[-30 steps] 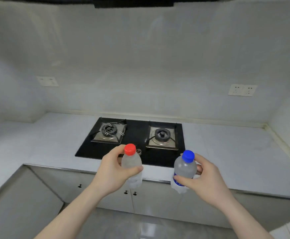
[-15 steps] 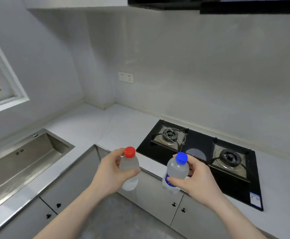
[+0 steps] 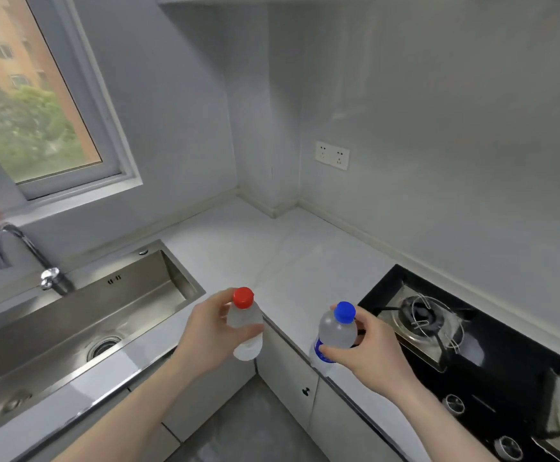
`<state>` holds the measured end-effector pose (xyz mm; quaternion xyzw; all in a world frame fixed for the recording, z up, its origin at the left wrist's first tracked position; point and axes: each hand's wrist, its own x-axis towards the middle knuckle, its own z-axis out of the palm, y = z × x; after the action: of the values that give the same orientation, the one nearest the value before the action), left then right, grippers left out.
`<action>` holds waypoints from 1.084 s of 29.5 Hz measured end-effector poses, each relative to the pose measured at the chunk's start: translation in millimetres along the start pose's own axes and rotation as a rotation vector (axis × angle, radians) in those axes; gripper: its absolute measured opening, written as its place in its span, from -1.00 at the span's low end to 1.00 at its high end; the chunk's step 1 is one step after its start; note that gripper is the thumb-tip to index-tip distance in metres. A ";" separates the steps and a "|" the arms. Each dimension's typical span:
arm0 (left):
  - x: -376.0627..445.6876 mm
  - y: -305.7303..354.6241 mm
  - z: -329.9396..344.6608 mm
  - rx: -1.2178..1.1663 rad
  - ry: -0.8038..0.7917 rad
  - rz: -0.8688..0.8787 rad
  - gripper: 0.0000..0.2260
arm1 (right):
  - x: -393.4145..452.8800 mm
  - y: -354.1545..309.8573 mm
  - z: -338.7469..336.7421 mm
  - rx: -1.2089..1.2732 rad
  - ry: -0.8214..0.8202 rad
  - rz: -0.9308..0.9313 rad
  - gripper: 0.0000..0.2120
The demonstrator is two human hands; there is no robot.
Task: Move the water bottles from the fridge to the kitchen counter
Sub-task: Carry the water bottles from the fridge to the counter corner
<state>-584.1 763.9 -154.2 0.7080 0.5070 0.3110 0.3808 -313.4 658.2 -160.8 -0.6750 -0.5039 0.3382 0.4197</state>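
My left hand [image 3: 212, 331] grips the red-cap bottle [image 3: 246, 323], right hand [image 3: 370, 351] the blue-cap bottle [image 3: 335, 331], both upright, ready for bare bench [image 3: 272, 248] at twelve o'clock.

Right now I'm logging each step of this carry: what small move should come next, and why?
Probably lower both bottles forward onto the bare white corner counter. The left hand grips the red-capped clear plastic bottle, the right hand the blue-capped one, both held in the air near the counter's edge.
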 end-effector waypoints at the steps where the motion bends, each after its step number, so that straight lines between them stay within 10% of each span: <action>1: 13.6 -1.8 -2.6 0.000 0.015 -0.022 -0.60 | 18.0 1.5 2.2 -0.007 -0.017 0.004 -0.54; 32: 306.5 -181.0 -97.0 0.148 0.082 -0.307 -0.54 | 358.8 -18.8 176.5 -0.200 -0.203 0.042 -0.46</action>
<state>-661.7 1113.7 -242.2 0.6351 0.6456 0.2396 0.3499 -381.5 1046.6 -229.8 -0.6863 -0.5607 0.3614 0.2898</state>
